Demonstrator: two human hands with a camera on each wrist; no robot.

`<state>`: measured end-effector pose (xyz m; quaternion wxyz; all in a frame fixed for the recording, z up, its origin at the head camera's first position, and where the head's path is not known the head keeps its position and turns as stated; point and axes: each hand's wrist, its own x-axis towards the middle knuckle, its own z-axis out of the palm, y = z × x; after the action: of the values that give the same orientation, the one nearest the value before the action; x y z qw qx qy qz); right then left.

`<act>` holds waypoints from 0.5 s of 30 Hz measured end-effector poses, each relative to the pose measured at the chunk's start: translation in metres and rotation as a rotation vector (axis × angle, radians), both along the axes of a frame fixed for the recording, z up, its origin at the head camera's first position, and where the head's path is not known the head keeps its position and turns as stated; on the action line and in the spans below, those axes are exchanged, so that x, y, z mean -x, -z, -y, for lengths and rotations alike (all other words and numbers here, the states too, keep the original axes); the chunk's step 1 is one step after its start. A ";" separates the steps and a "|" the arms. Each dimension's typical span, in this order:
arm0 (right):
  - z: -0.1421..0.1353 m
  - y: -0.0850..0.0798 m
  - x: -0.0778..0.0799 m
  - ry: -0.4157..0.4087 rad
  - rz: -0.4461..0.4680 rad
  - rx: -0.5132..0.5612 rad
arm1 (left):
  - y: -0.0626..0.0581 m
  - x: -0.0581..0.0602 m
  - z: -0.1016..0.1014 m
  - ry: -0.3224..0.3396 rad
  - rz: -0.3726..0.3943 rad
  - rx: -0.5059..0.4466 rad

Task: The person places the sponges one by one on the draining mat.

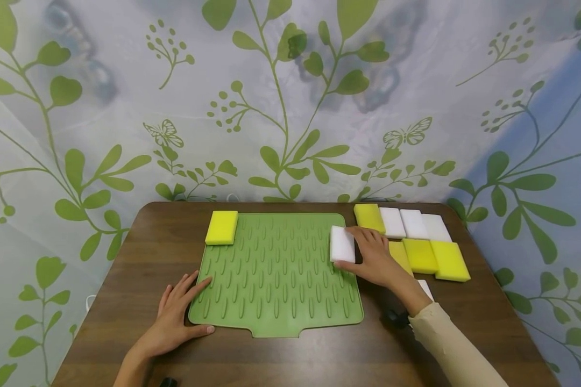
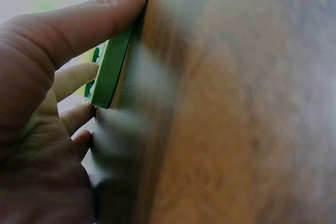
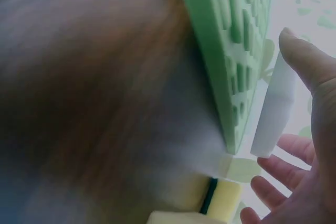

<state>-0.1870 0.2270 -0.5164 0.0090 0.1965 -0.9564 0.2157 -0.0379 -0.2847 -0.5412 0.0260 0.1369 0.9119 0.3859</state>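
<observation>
A white sponge block (image 1: 342, 244) is pinched between the thumb and fingers of my right hand (image 1: 375, 258), over the right side of the green ridged mat (image 1: 276, 269). In the right wrist view the white block (image 3: 275, 103) appears apart from the mat's surface. My left hand (image 1: 174, 312) lies at the mat's front left corner with its fingers spread. Its index fingertip reaches onto the mat, and its thumb lies along the front edge. On the mat's back left corner sits a yellow sponge (image 1: 221, 227).
To the mat's right, several sponges lie in rows: white blocks (image 1: 413, 223) at the back, yellow sponges (image 1: 449, 260) before them. Another white block (image 1: 425, 289) is partly hidden by my right forearm. All this is on a brown wooden table (image 1: 290, 360) before a leaf-patterned curtain (image 1: 290, 107).
</observation>
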 end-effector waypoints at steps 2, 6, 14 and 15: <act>0.003 0.000 0.003 0.001 0.013 0.015 | 0.000 0.000 0.000 0.000 0.004 -0.003; 0.012 -0.002 0.008 -0.006 0.032 0.040 | 0.001 0.000 0.001 -0.001 0.006 -0.003; 0.030 -0.001 0.014 -0.037 0.044 0.037 | 0.001 0.000 0.001 0.001 0.008 0.004; 0.033 -0.002 0.015 -0.043 0.046 0.039 | 0.001 0.000 0.002 0.000 0.009 0.004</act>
<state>-0.2020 0.1943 -0.5149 -0.0137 0.2118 -0.9475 0.2390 -0.0381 -0.2863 -0.5426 0.0304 0.1353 0.9125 0.3848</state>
